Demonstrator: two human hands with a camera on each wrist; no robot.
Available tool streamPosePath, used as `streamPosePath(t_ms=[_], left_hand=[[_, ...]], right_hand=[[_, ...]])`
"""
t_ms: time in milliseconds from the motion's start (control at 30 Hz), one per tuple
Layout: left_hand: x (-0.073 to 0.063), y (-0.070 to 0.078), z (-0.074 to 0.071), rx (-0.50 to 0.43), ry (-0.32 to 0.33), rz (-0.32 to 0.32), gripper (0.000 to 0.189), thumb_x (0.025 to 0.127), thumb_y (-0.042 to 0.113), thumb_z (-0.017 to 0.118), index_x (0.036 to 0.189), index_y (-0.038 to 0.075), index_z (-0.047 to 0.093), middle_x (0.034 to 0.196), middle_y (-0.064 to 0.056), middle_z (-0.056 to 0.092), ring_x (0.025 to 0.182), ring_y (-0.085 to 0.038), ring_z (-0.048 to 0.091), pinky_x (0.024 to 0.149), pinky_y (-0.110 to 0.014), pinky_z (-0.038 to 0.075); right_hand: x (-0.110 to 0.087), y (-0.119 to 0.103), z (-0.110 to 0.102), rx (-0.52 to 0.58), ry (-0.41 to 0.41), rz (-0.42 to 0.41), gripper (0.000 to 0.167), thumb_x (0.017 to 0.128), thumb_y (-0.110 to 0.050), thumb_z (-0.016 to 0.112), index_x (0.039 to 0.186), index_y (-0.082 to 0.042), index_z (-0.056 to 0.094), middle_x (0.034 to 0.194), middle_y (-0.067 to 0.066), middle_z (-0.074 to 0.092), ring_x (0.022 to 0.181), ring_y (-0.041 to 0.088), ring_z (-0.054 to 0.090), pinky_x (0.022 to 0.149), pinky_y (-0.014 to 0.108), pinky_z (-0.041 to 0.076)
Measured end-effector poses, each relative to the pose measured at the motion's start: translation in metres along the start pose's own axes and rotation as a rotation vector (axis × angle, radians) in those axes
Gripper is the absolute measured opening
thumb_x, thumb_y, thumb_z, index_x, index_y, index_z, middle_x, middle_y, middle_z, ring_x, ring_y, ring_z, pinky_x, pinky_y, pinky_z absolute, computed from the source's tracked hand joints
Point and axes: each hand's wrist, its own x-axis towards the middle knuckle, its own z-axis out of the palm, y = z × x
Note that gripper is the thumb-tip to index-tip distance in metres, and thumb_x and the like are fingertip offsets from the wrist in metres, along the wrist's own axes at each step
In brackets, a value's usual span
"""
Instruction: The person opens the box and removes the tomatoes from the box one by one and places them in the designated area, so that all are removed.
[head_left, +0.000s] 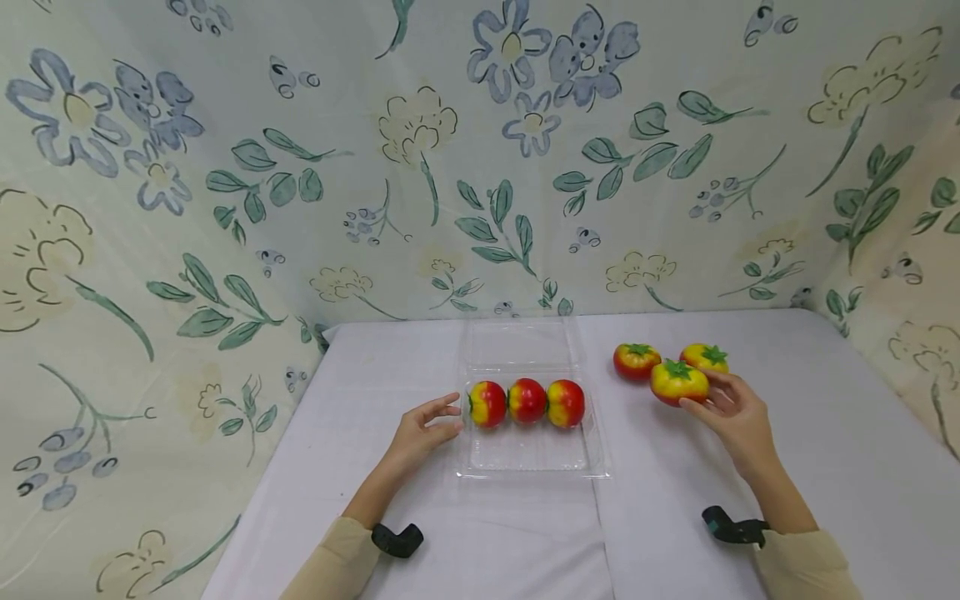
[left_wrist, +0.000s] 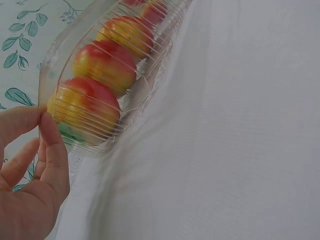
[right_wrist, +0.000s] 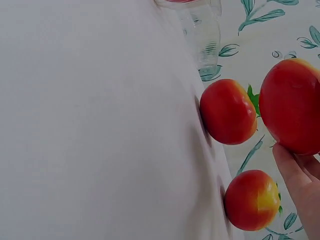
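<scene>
A clear plastic clamshell box (head_left: 528,454) lies on the table with its lid (head_left: 517,343) folded back. Three red-and-yellow persimmons (head_left: 527,401) sit in a row inside it, tipped on their sides. My left hand (head_left: 420,432) pinches the box's left rim; the left wrist view shows thumb and finger meeting at the plastic edge (left_wrist: 65,75). To the right of the box, my right hand (head_left: 738,421) grips another persimmon (head_left: 678,383) with its green leafy top up, lifted off the cloth in the right wrist view. Two more persimmons, one at left (head_left: 637,362) and one behind (head_left: 703,357), stand just past it.
A white cloth (head_left: 375,358) covers the table, with a fold line running toward the front edge. Floral curtain (head_left: 420,208) hangs behind the table and along both sides. Black bands (head_left: 397,540) sit around both wrists.
</scene>
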Motion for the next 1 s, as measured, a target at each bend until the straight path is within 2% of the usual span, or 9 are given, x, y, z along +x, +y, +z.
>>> streamPosePath(t_ms=[67,133,267,367,467,767,1000], left_hand=[[-0.002,0.005,0.001,0.004,0.002,-0.002,0.049,0.092,0.015,0.072,0.139,0.007,0.059,0.117,-0.012,0.066,0.092,-0.023,0.066,0.088,-0.031,0.056],[-0.002,0.005,0.001,0.003,0.003,-0.003,0.049,0.093,0.014,0.072,0.139,0.007,0.058,0.117,-0.012,0.066,0.092,-0.023,0.066,0.087,-0.031,0.056],[-0.003,0.005,0.001,0.003,0.000,-0.001,0.049,0.092,0.016,0.073,0.139,0.009,0.059,0.116,-0.010,0.066,0.093,-0.023,0.066,0.087,-0.030,0.056],[-0.001,0.000,0.000,0.002,0.000,0.004,0.050,0.091,0.018,0.074,0.138,0.011,0.060,0.115,-0.009,0.067,0.093,-0.023,0.066,0.086,-0.029,0.056],[-0.001,-0.001,0.000,-0.002,-0.003,0.004,0.050,0.091,0.016,0.074,0.138,0.010,0.060,0.115,-0.009,0.066,0.092,-0.023,0.066,0.086,-0.029,0.056],[0.000,-0.001,-0.001,-0.006,0.000,-0.010,0.050,0.090,0.016,0.075,0.138,0.011,0.061,0.116,-0.010,0.066,0.092,-0.023,0.067,0.087,-0.030,0.056],[0.000,0.000,0.000,0.006,-0.003,0.002,0.049,0.091,0.018,0.075,0.138,0.012,0.061,0.116,-0.009,0.067,0.097,-0.024,0.065,0.088,-0.031,0.056]], right_hand=[[-0.001,0.001,-0.003,0.004,0.003,0.006,0.057,0.092,-0.015,0.073,0.141,-0.004,0.046,0.145,0.020,0.041,0.121,0.006,0.053,0.085,0.008,0.046],[-0.002,0.001,-0.006,0.000,0.003,0.009,0.057,0.093,-0.015,0.072,0.142,-0.003,0.045,0.144,0.021,0.040,0.120,0.007,0.053,0.085,0.008,0.046],[-0.003,0.005,-0.010,0.008,0.014,0.012,0.056,0.093,-0.014,0.072,0.141,-0.004,0.046,0.140,0.014,0.043,0.112,-0.001,0.053,0.084,0.008,0.046],[-0.003,0.010,-0.014,0.023,0.023,0.014,0.055,0.092,-0.012,0.073,0.140,-0.006,0.048,0.136,0.007,0.044,0.106,-0.007,0.052,0.083,0.007,0.046],[-0.003,0.011,-0.019,0.034,0.028,0.014,0.053,0.092,-0.011,0.072,0.140,-0.007,0.049,0.135,0.006,0.045,0.104,-0.008,0.052,0.083,0.007,0.046],[0.000,0.019,-0.030,0.149,0.058,0.009,0.050,0.089,-0.003,0.074,0.134,-0.011,0.054,0.124,-0.011,0.049,0.102,-0.007,0.055,0.081,0.007,0.047],[-0.001,0.023,-0.037,0.242,0.070,0.020,0.049,0.088,0.000,0.074,0.131,-0.015,0.057,0.123,-0.011,0.051,0.102,-0.004,0.057,0.081,0.006,0.047]])
